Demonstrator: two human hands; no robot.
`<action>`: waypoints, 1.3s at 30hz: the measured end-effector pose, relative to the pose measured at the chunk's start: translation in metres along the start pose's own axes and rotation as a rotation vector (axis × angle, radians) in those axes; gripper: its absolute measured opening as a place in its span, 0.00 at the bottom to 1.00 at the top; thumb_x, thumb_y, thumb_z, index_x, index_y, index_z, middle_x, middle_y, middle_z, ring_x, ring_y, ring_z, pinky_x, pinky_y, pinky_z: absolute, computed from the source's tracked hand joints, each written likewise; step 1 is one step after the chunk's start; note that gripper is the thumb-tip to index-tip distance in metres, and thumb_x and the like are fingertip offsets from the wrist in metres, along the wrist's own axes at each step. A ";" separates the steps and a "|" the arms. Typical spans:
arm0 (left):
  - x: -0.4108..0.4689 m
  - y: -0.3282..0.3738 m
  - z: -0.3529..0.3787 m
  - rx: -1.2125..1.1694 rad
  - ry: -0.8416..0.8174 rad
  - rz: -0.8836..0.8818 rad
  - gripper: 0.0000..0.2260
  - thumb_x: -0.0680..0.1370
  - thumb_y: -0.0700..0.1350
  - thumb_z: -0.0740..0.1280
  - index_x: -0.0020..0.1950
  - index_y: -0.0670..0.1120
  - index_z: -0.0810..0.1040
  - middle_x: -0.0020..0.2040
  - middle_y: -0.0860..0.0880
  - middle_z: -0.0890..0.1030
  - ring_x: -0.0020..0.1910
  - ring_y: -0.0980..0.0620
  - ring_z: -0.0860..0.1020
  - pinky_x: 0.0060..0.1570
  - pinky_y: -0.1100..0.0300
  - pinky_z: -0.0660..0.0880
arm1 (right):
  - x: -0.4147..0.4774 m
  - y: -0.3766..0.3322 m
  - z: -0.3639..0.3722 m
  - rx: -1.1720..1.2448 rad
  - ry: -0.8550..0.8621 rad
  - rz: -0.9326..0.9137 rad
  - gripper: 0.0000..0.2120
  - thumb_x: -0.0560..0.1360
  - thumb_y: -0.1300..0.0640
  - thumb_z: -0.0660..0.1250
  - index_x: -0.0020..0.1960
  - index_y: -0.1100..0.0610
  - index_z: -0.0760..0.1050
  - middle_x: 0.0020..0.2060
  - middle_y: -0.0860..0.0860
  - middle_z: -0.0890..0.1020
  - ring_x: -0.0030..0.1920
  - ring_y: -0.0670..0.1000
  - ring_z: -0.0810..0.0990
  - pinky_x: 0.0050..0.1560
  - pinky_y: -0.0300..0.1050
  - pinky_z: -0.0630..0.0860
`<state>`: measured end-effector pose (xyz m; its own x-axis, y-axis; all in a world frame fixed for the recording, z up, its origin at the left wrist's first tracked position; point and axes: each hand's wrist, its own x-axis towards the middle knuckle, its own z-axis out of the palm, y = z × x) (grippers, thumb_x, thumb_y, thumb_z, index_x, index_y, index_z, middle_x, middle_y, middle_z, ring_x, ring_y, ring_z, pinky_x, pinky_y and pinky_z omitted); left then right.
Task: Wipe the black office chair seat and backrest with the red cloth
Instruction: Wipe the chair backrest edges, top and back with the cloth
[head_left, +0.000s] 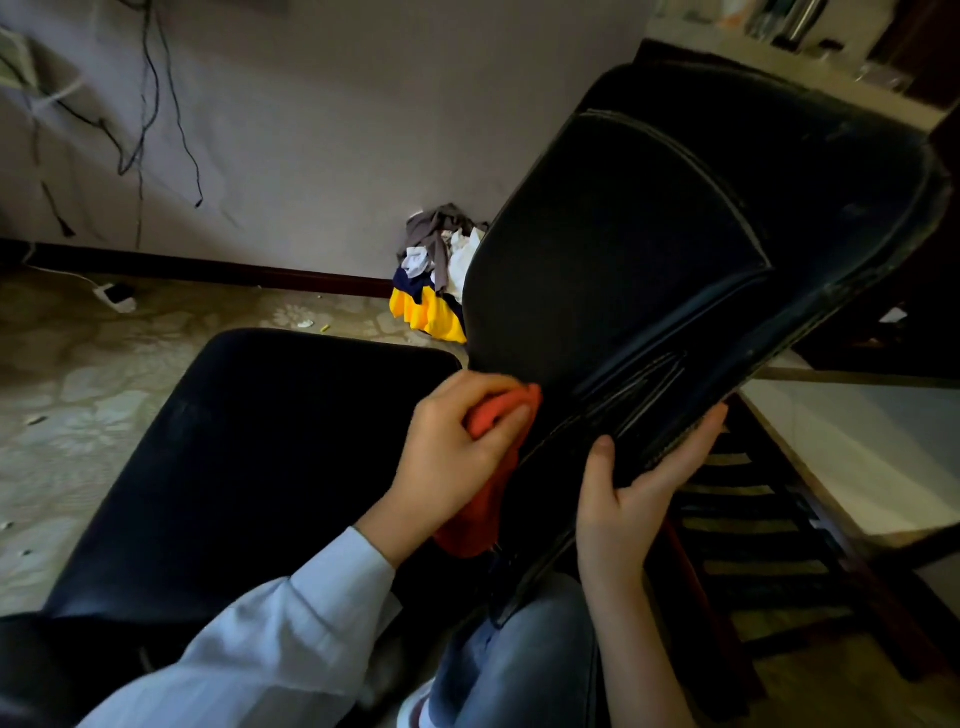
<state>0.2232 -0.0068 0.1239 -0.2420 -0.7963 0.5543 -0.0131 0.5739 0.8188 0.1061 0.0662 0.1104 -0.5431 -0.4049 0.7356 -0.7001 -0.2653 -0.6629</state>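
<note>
Grips the red cloth (477, 526) in the left hand (457, 460), pressing it against the lower backrest (649, 234) beside the seat (260, 467) (a tail hanging below); clamps the backrest's edge with the right hand (623, 504).

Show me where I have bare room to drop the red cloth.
The seat is bare, from its far edge to your left hand. The floor between seat and baseboard is mostly open, left of the clothes pile. Crowded: the lower end of the backrest, where the red cloth and your right hand sit.
</note>
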 end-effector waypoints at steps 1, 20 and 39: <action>0.003 0.011 0.005 -0.004 0.020 0.056 0.07 0.72 0.47 0.69 0.49 0.51 0.81 0.44 0.53 0.79 0.46 0.62 0.77 0.49 0.71 0.71 | 0.000 0.000 -0.001 -0.004 0.002 -0.008 0.41 0.71 0.77 0.62 0.73 0.60 0.41 0.69 0.42 0.51 0.70 0.28 0.52 0.66 0.25 0.56; -0.016 0.004 0.038 0.200 0.089 -0.022 0.06 0.73 0.49 0.67 0.47 0.50 0.79 0.43 0.55 0.78 0.41 0.55 0.79 0.40 0.55 0.76 | -0.001 0.005 -0.005 0.043 -0.037 0.004 0.39 0.72 0.74 0.59 0.73 0.57 0.41 0.70 0.40 0.51 0.71 0.31 0.54 0.67 0.28 0.58; -0.003 0.020 0.048 0.328 0.214 0.281 0.09 0.73 0.48 0.68 0.52 0.50 0.80 0.43 0.50 0.78 0.38 0.52 0.79 0.30 0.56 0.76 | -0.007 0.000 -0.005 0.044 -0.035 0.013 0.40 0.70 0.79 0.59 0.73 0.61 0.41 0.68 0.40 0.51 0.69 0.27 0.52 0.66 0.24 0.55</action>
<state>0.1767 0.0165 0.1315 -0.0751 -0.6031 0.7942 -0.2891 0.7754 0.5615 0.1074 0.0738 0.1059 -0.5348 -0.4390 0.7219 -0.6715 -0.2978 -0.6785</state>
